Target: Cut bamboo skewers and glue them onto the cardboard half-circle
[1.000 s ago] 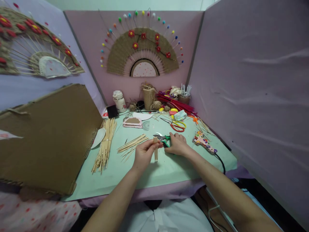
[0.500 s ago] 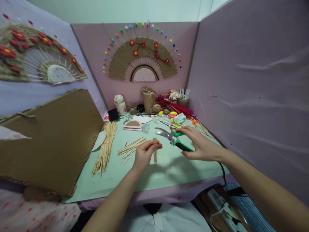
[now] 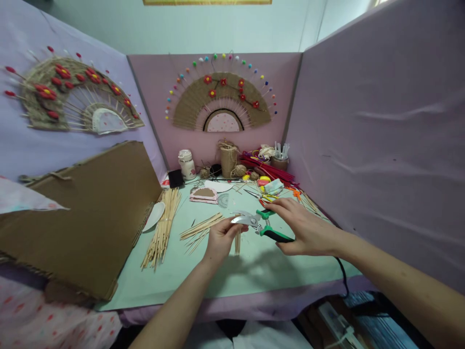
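In the head view my left hand point(image 3: 220, 238) pinches a small bundle of short bamboo sticks point(image 3: 237, 244), held upright above the table. My right hand point(image 3: 308, 227) grips green-and-black pruning shears point(image 3: 267, 228) with the handles spread. The open blades lie across the top of the bundle, by my left fingertips; whether they touch the sticks I cannot tell. Loose bamboo sticks point(image 3: 201, 229) lie left of my left hand. Farther left is a thick tied bundle of long sticks point(image 3: 162, 228).
A cardboard sheet point(image 3: 83, 218) leans at the left. Along the back stand a white jar point(image 3: 187, 165), a twine spool point(image 3: 228, 160) and red pipe cleaners point(image 3: 269, 168). Yellow-handled scissors point(image 3: 267, 198) lie beyond the shears. Decorated fans point(image 3: 221, 97) hang on the panels.
The shears have moved left, bringing their blades from beside the stick bundle to across its top. My left hand still holds the bundle. The camera has tilted up slightly.
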Tool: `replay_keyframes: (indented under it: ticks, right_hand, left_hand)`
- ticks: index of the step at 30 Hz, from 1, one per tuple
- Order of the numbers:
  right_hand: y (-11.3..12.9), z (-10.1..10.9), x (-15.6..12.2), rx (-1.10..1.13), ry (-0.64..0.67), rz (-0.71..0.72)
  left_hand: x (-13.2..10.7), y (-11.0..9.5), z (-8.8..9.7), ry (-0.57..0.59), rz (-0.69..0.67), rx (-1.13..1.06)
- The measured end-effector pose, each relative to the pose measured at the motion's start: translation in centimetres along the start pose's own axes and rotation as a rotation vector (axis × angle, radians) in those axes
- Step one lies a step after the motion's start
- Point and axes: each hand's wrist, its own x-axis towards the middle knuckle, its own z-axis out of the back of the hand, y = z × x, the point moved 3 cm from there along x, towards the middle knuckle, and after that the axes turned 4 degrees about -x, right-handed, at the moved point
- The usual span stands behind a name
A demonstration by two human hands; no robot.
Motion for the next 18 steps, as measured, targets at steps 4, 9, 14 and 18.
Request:
replay_keyframes:
  ticks: [4, 9, 14, 18]
  right_hand:
    - [-0.24, 0.09, 0.26, -0.025, 0.015, 0.008]
    - [-0.34, 0.08, 0.54, -0.029, 0.045, 0.027]
    - [-0.5, -0.01, 0.54, 0.02, 0.073, 0.038]
    - [-0.8, -0.1, 0.39, 0.088, 0.085, 0.051]
  left_hand:
    - [0.01, 0.0, -0.06, 0.025, -0.005, 0.018]
    - [-0.09, -0.23, -0.15, 0.037, -0.017, 0.025]
    - [-0.12, 0.07, -0.08, 0.041, 0.005, 0.003]
    - [-0.07, -0.03, -0.13, 0.047, 0.014, -0.001]
